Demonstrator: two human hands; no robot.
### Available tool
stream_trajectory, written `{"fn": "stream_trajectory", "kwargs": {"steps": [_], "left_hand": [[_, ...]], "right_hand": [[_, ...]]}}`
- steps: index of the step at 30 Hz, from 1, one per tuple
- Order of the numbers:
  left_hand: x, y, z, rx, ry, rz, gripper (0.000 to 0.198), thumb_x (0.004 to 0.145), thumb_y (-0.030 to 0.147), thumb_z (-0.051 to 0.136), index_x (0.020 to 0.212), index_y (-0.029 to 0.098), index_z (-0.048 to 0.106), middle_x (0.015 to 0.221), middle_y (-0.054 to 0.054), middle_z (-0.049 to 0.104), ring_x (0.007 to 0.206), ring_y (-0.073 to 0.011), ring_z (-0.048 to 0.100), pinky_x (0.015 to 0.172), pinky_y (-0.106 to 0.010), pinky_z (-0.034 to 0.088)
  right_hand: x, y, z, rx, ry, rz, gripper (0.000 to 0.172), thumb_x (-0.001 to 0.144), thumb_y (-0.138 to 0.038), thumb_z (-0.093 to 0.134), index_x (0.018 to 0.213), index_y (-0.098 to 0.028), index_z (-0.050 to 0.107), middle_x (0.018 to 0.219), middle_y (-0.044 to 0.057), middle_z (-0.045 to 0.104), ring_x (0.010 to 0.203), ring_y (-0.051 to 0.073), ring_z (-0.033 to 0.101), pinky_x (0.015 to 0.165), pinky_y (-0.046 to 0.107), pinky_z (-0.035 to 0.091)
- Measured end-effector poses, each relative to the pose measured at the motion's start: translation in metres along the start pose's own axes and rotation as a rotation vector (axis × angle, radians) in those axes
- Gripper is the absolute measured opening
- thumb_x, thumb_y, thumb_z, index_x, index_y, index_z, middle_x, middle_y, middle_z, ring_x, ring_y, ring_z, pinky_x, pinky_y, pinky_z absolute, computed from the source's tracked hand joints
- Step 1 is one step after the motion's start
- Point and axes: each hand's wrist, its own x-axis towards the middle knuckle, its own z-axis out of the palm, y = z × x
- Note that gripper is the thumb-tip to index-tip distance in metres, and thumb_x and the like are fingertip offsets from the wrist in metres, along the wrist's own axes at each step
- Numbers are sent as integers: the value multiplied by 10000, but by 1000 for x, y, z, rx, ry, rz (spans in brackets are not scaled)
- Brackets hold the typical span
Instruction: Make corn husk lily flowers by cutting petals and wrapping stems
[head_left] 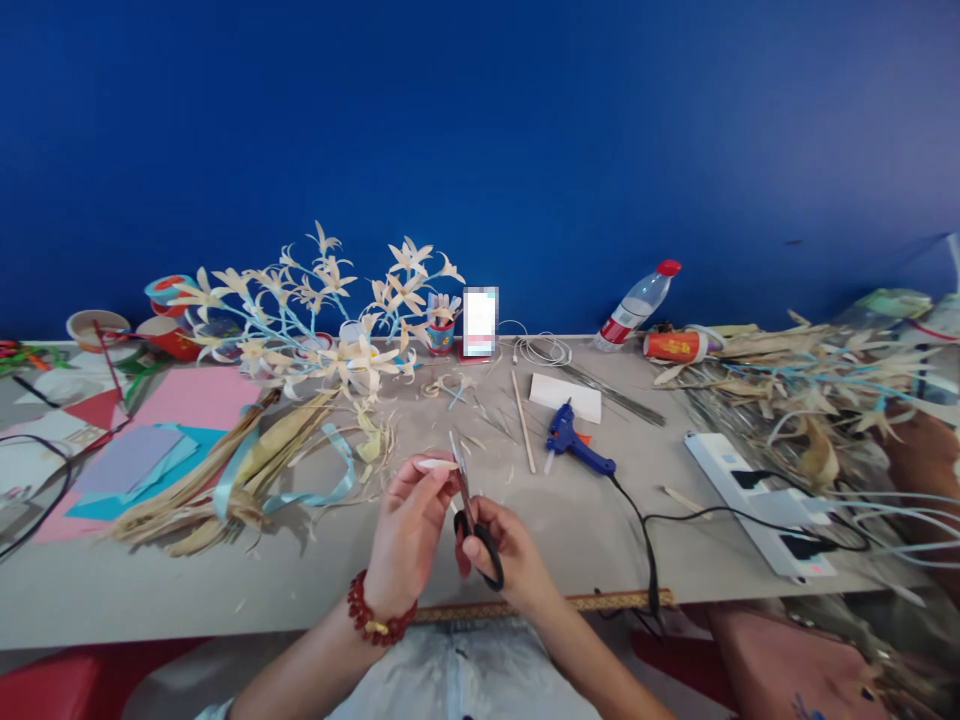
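Near the table's front edge, my left hand [411, 525], with a red bead bracelet [367, 625] at the wrist, pinches a small pale petal-like strip [436, 464] between thumb and fingers. Black-handled scissors [489, 560] are in my right hand [510, 548], with its fingers through the loops. Their blades [459, 468] point away from me, right beside the strip; I cannot tell whether they touch it. Beyond both hands lie scattered dry fibres and thin wires [487, 415]. A thin wooden stick [523, 420] rests to the right of them.
A blue glue gun [574, 440] lies at right, its cord running to a white power strip [757, 505]. Husk flowers [330, 290] stand at back left behind dried husks [217, 470] and coloured paper [195, 400]. A bottle [634, 310] leans against the wall. Another person's arm [926, 480] shows far right.
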Motion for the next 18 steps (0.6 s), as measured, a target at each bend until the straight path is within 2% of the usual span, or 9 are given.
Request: {"fn": "stream_trajectory", "kwargs": {"steps": [13,18], "left_hand": [[-1,-6,2,-37,45,27,31,757,192,692,760,181,664,851,3,638,731,-112,596,675,-238,470],[-3,-8,3,-62,51,20,33,762,196,691,772,191,660,865,6,638,735,-103,590,690,-232,471]], "right_hand": [[2,2,2,44,16,-6,515,650,-615,728,683,-198,428,524,-61,462,424,74,437,428,188,313],[2,4,6,42,42,9,534,638,-633,724,665,-205,406,507,-73,447,393,64,416,404,183,292]]}}
